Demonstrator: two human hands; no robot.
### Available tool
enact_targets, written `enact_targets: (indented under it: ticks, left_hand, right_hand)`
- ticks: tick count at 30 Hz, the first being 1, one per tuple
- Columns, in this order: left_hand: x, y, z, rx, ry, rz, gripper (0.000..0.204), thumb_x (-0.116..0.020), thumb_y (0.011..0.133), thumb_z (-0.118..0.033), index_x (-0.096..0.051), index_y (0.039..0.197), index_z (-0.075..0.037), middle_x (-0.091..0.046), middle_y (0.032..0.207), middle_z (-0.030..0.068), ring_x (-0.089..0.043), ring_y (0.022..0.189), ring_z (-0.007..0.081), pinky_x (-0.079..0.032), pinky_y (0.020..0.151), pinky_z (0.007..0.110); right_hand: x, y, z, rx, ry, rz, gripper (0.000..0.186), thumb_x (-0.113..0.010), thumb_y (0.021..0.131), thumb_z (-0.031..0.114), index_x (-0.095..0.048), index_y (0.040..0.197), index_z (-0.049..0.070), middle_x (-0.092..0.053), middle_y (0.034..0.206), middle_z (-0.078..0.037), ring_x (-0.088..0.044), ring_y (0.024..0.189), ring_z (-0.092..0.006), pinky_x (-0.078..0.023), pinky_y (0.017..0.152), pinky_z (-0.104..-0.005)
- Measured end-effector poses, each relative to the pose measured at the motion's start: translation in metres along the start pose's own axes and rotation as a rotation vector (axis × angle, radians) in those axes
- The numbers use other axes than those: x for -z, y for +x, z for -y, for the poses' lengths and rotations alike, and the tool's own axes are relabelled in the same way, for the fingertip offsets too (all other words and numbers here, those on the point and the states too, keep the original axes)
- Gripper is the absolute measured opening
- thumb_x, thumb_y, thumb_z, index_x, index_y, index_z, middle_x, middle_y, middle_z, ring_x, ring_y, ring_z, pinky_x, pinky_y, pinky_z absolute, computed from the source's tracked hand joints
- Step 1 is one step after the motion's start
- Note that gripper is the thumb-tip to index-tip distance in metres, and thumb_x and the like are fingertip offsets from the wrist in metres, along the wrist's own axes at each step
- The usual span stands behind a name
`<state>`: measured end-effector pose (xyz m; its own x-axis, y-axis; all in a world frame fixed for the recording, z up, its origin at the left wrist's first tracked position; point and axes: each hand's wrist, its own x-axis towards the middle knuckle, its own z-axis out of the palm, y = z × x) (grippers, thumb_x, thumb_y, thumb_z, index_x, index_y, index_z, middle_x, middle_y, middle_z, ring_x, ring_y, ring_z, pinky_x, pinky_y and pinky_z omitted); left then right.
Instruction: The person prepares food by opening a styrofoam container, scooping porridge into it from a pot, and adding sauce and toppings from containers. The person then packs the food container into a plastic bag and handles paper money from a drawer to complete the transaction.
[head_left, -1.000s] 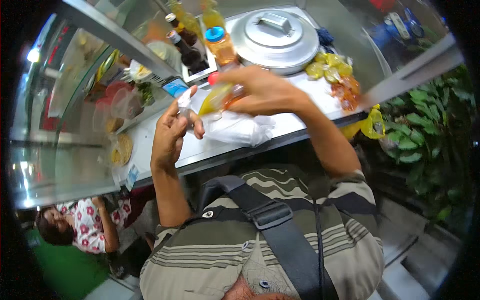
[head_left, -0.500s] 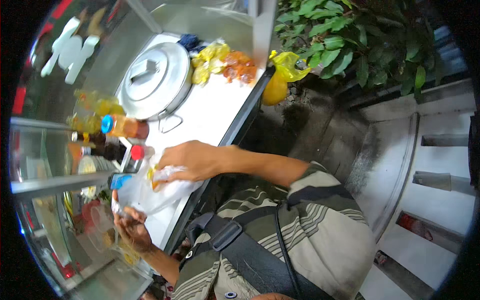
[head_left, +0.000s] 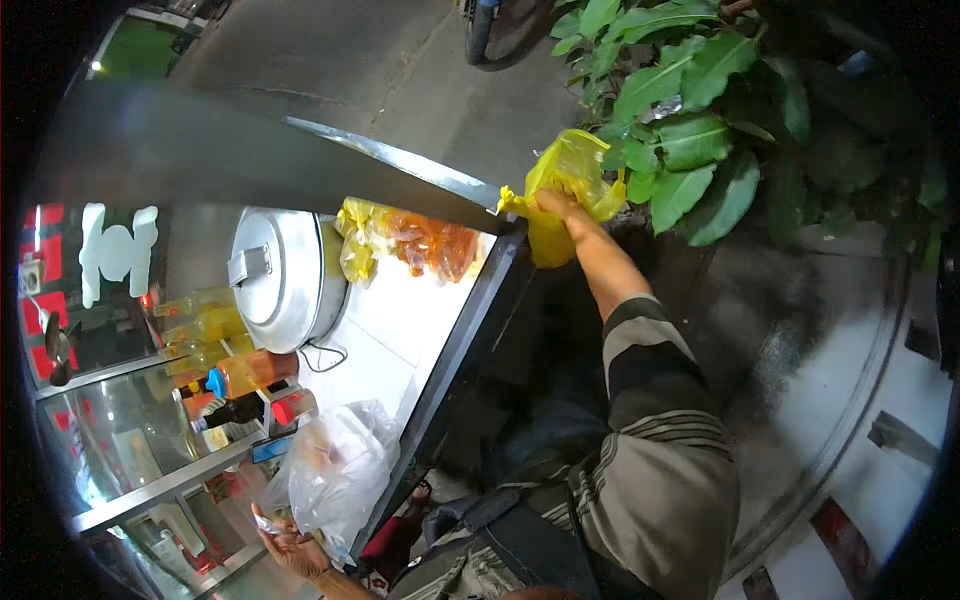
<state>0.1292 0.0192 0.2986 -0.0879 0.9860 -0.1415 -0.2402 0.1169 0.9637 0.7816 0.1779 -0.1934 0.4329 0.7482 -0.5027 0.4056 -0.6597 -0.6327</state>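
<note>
My right hand (head_left: 557, 203) reaches out to a yellow plastic bag (head_left: 580, 165) that hangs at the far corner of the cart. Its fingers are down in the bag's mouth and hidden. My left hand (head_left: 297, 553) is low at the near end of the counter, palm turned up and fingers curled. Between its fingertips is a small whitish bit that I cannot make out. Beside the left hand, a filled clear-white plastic bag (head_left: 340, 465) rests on the white counter (head_left: 385, 340).
A large lidded metal pot (head_left: 290, 280) stands on the counter. Behind it lie yellow-tied bags (head_left: 358, 235) and bags of orange-red sauce (head_left: 430, 245). Bottles, among them a blue-capped sauce bottle (head_left: 255, 373), line the glass side. Leafy branches (head_left: 680, 130) overhang the yellow bag.
My right hand has left the white plastic bag and moved far right into the yellow bag. The white bag now sits on the counter. The view has shifted; my left hand appears lower.
</note>
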Motion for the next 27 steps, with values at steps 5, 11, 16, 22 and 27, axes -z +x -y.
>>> enact_targets:
  ticks: [5,11,16,22,27]
  left_hand:
    - [-0.018,0.022,0.027,0.029,-0.003,-0.108,0.054,-0.042,0.104,-0.032,-0.024,0.153,-0.017,-0.065,0.089,0.0092,-0.065,0.081,0.0142,-0.053,0.053,0.018]
    - [-0.023,0.008,0.008,0.060,-0.050,-0.077,0.054,-0.042,0.104,-0.031,-0.024,0.153,-0.015,-0.063,0.090,0.0105,-0.065,0.075,0.0136,-0.051,0.047,0.018]
    - [0.015,-0.011,-0.001,-0.034,-0.041,-0.064,0.054,-0.042,0.104,-0.030,-0.024,0.152,-0.011,-0.063,0.091,0.0090,-0.063,0.070,0.0114,-0.054,0.059,0.018]
    - [0.089,-0.026,-0.006,-0.022,-0.144,0.130,0.056,-0.045,0.102,-0.035,-0.031,0.149,-0.010,-0.061,0.113,0.0111,-0.059,0.100,0.0184,-0.047,0.081,0.032]
    - [0.095,0.000,0.033,0.003,-0.076,0.187,0.068,-0.048,0.099,-0.040,-0.031,0.148,0.004,-0.058,0.082,0.0050,-0.052,0.073,0.0124,-0.043,0.069,0.028]
  right_hand:
    - [-0.002,0.042,-0.091,0.192,-0.381,-0.018,0.064,-0.067,0.078,0.054,-0.059,0.129,0.016,-0.049,0.141,-0.019,-0.041,0.133,-0.0366,-0.033,0.109,-0.0481]
    - [0.053,-0.016,-0.083,0.225,-0.280,-0.041,0.050,-0.070,0.079,0.046,-0.067,0.117,0.014,-0.060,0.128,-0.014,-0.053,0.121,-0.0365,-0.045,0.097,-0.0467]
    - [0.103,-0.174,0.016,-0.047,0.474,-0.116,0.036,-0.075,0.075,0.023,-0.068,0.102,0.000,-0.069,0.097,-0.012,-0.064,0.091,-0.0179,-0.050,0.078,-0.0338]
    - [0.079,-0.306,0.041,0.059,0.964,-0.652,0.038,-0.069,0.080,0.013,-0.055,0.112,-0.002,-0.059,0.096,-0.007,-0.059,0.085,-0.0174,-0.048,0.071,-0.0336]
    - [0.074,-0.463,0.064,0.271,1.017,-0.674,0.030,-0.065,0.089,0.014,-0.058,0.115,0.001,-0.062,0.110,-0.010,-0.064,0.090,-0.0235,-0.057,0.076,-0.0395]
